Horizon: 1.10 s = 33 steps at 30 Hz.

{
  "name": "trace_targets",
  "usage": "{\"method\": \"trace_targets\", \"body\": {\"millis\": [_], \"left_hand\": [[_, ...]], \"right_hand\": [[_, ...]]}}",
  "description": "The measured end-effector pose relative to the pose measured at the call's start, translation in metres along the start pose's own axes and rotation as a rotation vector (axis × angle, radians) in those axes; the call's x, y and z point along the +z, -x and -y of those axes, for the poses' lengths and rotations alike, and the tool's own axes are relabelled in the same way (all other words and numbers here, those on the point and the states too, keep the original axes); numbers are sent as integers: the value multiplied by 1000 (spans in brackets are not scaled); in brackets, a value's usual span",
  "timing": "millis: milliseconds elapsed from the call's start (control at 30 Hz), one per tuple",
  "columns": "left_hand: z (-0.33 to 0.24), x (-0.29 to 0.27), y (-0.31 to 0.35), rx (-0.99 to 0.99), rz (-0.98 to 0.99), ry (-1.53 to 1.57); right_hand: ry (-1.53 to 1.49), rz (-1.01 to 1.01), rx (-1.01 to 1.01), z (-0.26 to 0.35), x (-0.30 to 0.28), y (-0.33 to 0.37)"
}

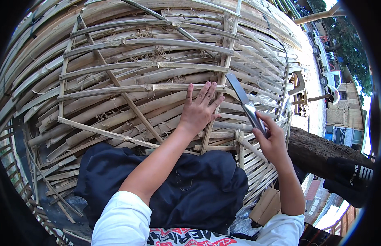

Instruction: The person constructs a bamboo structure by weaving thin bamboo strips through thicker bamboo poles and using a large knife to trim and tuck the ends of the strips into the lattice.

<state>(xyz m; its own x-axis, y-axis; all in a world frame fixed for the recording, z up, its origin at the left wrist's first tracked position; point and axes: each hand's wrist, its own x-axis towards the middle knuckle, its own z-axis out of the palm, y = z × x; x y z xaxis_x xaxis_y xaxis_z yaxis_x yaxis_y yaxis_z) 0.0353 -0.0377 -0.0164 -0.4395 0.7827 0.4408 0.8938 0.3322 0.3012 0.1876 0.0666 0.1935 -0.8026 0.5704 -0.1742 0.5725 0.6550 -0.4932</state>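
Observation:
My left hand [200,107] lies flat with fingers spread on a frame [116,92] of split bamboo slats, near its right upright. Nothing is gripped in it. The fingers of my right hand [270,141] wrap round the lower end of a long, flat metal knife [239,91]. Its blade slants up and left, and the tip comes close to the right upright of the frame. Whether the blade touches the bamboo I cannot tell. A thin diagonal brace [110,74] crosses the slats left of my left hand.
Stacked bamboo poles [92,143] lie beneath the frame. More slatted bamboo [256,170] stands at the right, beside a tree trunk [321,149] with dark cloth on it. Dark fabric [190,184] covers my lap. A cardboard box [266,206] sits at the lower right.

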Motion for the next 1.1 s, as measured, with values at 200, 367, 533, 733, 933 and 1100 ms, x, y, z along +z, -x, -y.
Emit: {"method": "trace_targets", "body": {"millis": [200, 367, 533, 733, 933, 1100], "left_hand": [[1, 0, 1, 0, 12, 10], [-2, 3, 1, 15, 16, -15], [0, 3, 1, 7, 15, -4], [1, 5, 2, 2, 34, -8], [-1, 7, 2, 9, 36, 2], [-1, 9, 2, 11, 50, 8]], "right_hand": [[107, 145, 73, 3, 2, 2], [-24, 24, 55, -9, 11, 6], [-122, -63, 47, -4, 13, 8], [-52, 43, 111, -7, 23, 11], [59, 86, 58, -17, 24, 13], [-26, 40, 154, -16, 23, 14]]}}
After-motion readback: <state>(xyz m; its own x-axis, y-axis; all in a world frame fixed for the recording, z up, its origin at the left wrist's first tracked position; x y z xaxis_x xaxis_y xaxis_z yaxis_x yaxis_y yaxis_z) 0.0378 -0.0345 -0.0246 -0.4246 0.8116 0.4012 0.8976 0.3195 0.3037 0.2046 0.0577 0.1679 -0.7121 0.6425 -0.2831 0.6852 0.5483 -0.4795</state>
